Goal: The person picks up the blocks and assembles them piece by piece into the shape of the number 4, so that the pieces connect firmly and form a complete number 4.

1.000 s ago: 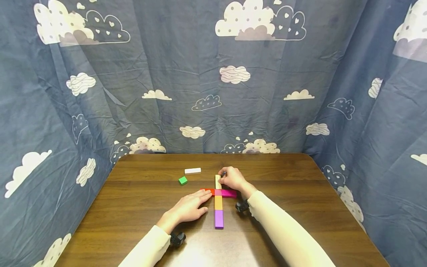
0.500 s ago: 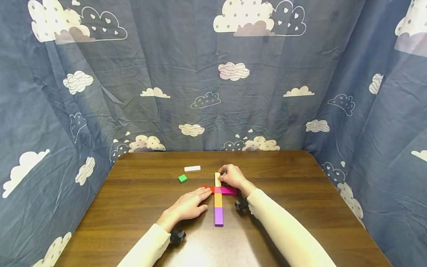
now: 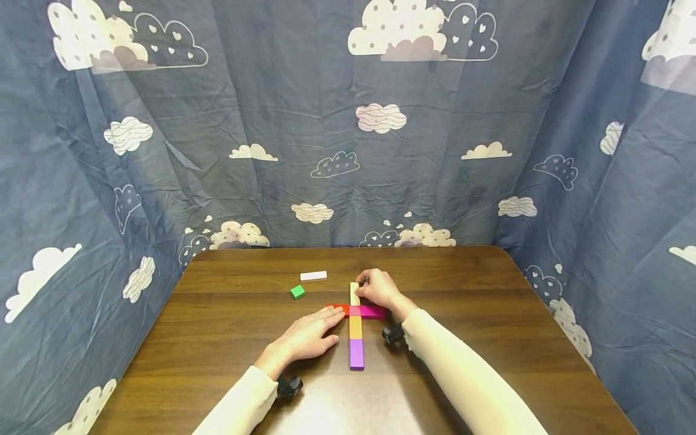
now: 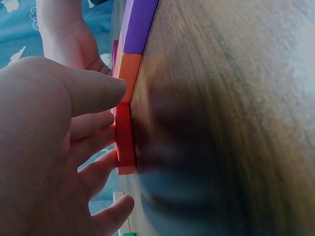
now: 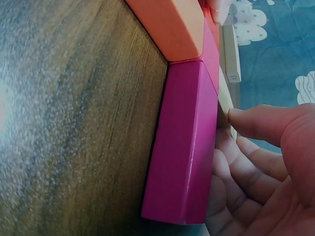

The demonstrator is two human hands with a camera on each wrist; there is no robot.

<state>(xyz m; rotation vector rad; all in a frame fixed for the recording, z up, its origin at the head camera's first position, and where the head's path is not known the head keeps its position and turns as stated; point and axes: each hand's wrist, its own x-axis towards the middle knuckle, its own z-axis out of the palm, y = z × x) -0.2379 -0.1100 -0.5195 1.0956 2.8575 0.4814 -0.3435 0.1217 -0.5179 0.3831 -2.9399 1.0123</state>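
Six smooth, flat-faced blocks form a cross on the glossy, wood-grained table (image 3: 462, 278): we see pink (image 3: 355, 310) at the centre, red (image 4: 126, 142) on its left, magenta (image 5: 182, 147) on its right, cream (image 3: 354, 290) beyond, then orange (image 3: 356, 328) and purple (image 3: 356, 354) end to end on the near side. Magenta is a straight-edged bar with a soft sheen; pink shows a small square top.

Our left hand (image 3: 304, 335) lies with fingers spread, fingertips on red, thumb short of orange. Our right hand (image 3: 380, 290) pinches cream near its far end with thumb and curled fingers. To the left of cream, we have a squat green block (image 3: 297, 292) and a slim white bar (image 3: 313, 277). Creased cloth (image 3: 293, 78) printed with clouds hangs behind.

Since half a second ago, both hands and every block have kept their places; our head view alone has shifted slightly, setting everything a touch lower.
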